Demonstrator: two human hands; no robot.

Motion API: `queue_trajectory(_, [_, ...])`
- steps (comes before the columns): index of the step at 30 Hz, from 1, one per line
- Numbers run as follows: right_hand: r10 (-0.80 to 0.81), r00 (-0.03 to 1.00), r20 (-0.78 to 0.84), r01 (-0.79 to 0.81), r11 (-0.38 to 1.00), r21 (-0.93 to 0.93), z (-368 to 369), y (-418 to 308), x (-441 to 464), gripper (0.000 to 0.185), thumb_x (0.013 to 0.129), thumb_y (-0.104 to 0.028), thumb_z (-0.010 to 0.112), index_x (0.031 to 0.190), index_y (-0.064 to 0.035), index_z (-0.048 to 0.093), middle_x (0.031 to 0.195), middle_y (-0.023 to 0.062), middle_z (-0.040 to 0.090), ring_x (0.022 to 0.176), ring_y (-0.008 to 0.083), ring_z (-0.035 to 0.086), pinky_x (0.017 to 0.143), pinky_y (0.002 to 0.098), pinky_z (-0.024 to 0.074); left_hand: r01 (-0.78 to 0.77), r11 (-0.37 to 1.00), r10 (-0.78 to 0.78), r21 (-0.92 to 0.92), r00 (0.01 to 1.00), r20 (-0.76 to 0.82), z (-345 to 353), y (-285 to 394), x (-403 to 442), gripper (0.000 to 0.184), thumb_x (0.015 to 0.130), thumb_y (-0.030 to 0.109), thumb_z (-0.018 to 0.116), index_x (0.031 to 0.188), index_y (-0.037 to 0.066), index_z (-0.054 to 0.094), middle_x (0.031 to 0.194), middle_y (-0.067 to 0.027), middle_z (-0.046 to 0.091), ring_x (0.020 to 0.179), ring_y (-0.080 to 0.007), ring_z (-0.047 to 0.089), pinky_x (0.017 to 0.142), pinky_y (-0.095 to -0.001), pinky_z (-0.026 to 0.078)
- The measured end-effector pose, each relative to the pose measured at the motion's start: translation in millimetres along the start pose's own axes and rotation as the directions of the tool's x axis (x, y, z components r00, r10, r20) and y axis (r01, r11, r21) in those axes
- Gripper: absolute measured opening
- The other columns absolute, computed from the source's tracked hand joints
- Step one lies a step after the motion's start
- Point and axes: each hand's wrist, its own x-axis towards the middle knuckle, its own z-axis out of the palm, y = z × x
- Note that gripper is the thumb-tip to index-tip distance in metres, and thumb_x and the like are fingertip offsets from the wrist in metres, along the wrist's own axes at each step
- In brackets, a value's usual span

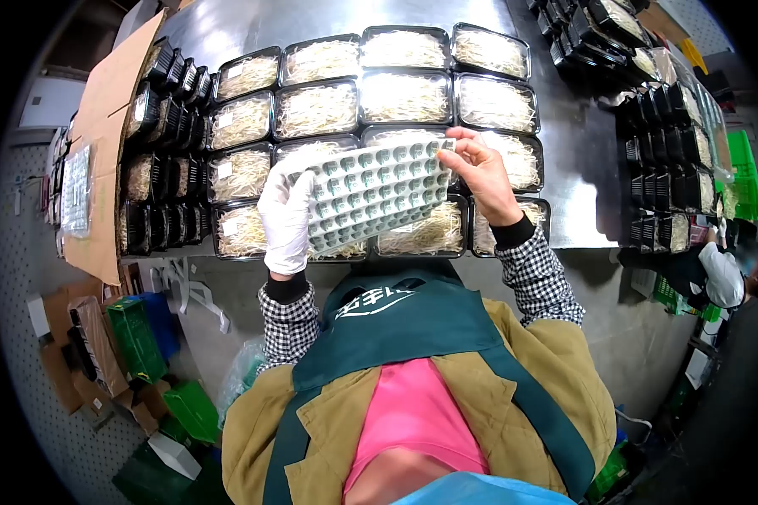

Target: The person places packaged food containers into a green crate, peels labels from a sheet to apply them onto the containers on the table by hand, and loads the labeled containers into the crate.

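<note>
My left hand (pixel 287 215), in a white glove, grips the left edge of a sheet of labels (pixel 381 195) with rows of small greenish prints. My bare right hand (pixel 483 172) pinches the sheet's upper right corner between thumb and fingers. The sheet is tilted and held over the near rows of black trays of bean sprouts (pixel 316 109), hiding parts of several. Each tray lies flat, and a few on the left carry a small white label (pixel 225 119).
The trays stand on a metal table (pixel 577 168). At the left, a cardboard box (pixel 101 168) holds more trays on edge. Stacked trays (pixel 665 160) line the right side. Green crates (pixel 135 337) sit on the floor at left. Another person (pixel 724 273) is at far right.
</note>
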Motion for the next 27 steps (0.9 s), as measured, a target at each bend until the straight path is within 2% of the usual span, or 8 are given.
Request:
queue_trajectory(6, [0.159, 0.986, 0.048, -0.159, 0.987, 0.004, 5.5, 0.8, 0.6, 0.014, 0.083, -0.012, 0.068, 0.084, -0.0019, 0.058, 0.099, 0.0027, 0.059, 0.083, 0.0079, 0.054, 0.076, 0.0225, 0.0442, -0.2, 0.945, 0.245, 0.259, 0.957, -0.154, -12.9, -19.4, -5.3, 0.014, 0.09, 0.009, 0.061, 0.098, -0.003, 0.061, 0.084, -0.0027, 0.065, 0.073, -0.0053, 0.054, 0.067, -0.0202, 0.045])
queue_trajectory(10, [-0.284, 0.918, 0.278, 0.391, 0.77, -0.504, 2.3, -26.8, 23.8, 0.041, 0.081, -0.02, 0.07, 0.114, -0.0026, 0.053, 0.1, 0.007, 0.06, 0.09, 0.0155, 0.058, 0.082, 0.0302, 0.0475, -0.248, 0.934, 0.291, 0.256, 0.946, -0.146, -15.6, -12.3, -8.9, 0.012, 0.088, 0.007, 0.062, 0.096, -0.003, 0.062, 0.083, -0.0028, 0.065, 0.071, -0.0058, 0.054, 0.066, -0.0203, 0.045])
queue_trajectory(13, [-0.312, 0.749, 0.584, 0.634, 0.594, -0.495, 3.6, -50.8, 42.8, 0.044, 0.08, -0.025, 0.071, 0.116, -0.0045, 0.054, 0.102, 0.0086, 0.06, 0.094, 0.0183, 0.058, 0.085, 0.0331, 0.0467, -0.247, 0.934, 0.288, 0.257, 0.948, -0.135, -17.7, -11.3, -8.5, 0.013, 0.088, 0.007, 0.063, 0.097, -0.003, 0.062, 0.084, -0.0038, 0.066, 0.072, -0.0061, 0.055, 0.066, -0.0203, 0.045])
queue_trajectory(14, [-0.13, 0.769, 0.626, 0.543, 0.648, -0.533, 5.6, -61.5, 44.2, 0.039, 0.08, -0.025, 0.07, 0.112, -0.0079, 0.058, 0.099, 0.0079, 0.061, 0.093, 0.02, 0.058, 0.084, 0.035, 0.0462, -0.238, 0.936, 0.28, 0.259, 0.95, -0.14, -15.8, -10.0, -8.7, 0.013, 0.088, 0.007, 0.063, 0.097, -0.003, 0.062, 0.084, -0.004, 0.066, 0.073, -0.0061, 0.055, 0.066, -0.0204, 0.045])
queue_trajectory(17, [-0.173, 0.699, 0.694, 0.699, 0.374, -0.61, 9.9, -67.6, 42.3, 0.031, 0.079, -0.022, 0.069, 0.107, -0.0107, 0.061, 0.097, 0.0059, 0.061, 0.09, 0.0209, 0.058, 0.078, 0.0353, 0.0465, -0.223, 0.946, 0.258, 0.234, 0.957, -0.13, -13.8, -11.4, -6.6, 0.013, 0.088, 0.007, 0.062, 0.097, -0.003, 0.062, 0.084, -0.0038, 0.066, 0.074, -0.0062, 0.056, 0.067, -0.0208, 0.045])
queue_trajectory(23, [-0.15, 0.802, 0.578, 0.343, 0.908, -0.24, -11.6, -46.3, 54.3, 0.008, 0.084, -0.011, 0.065, 0.09, -0.0065, 0.062, 0.085, 0.0001, 0.06, 0.08, 0.0087, 0.055, 0.075, 0.0236, 0.0457, -0.105, 0.95, 0.134, 0.293, 0.988, -0.082, -21.5, -24.6, -3.7, 0.014, 0.091, 0.006, 0.057, 0.102, -0.003, 0.061, 0.086, -0.0033, 0.065, 0.076, -0.0066, 0.055, 0.068, -0.0207, 0.044])
queue_trajectory(24, [-0.017, 0.946, 0.324, 0.049, 0.995, -0.089, -25.4, -35.5, 68.1, 0.012, 0.088, -0.014, 0.062, 0.096, -0.0054, 0.062, 0.088, -0.0012, 0.06, 0.081, 0.0075, 0.054, 0.076, 0.0226, 0.0455, -0.084, 0.947, 0.121, 0.309, 0.987, -0.104, -24.1, -28.1, -4.8, 0.014, 0.091, 0.007, 0.057, 0.101, -0.002, 0.061, 0.086, -0.003, 0.065, 0.076, -0.0065, 0.055, 0.068, -0.0207, 0.044])
queue_trajectory(27, [-0.191, 0.947, -0.258, 0.161, 0.978, -0.132, -98.0, 22.2, 161.2, 0.042, 0.085, -0.012, 0.066, 0.121, 0.0017, 0.05, 0.101, 0.0065, 0.058, 0.088, 0.0107, 0.055, 0.082, 0.0225, 0.045, -0.019, 0.967, 0.057, 0.254, 0.988, -0.143, -32.7, -29.3, -6.9, 0.012, 0.092, 0.008, 0.056, 0.099, -0.001, 0.061, 0.085, -0.0018, 0.064, 0.075, -0.0057, 0.055, 0.068, -0.0204, 0.044])
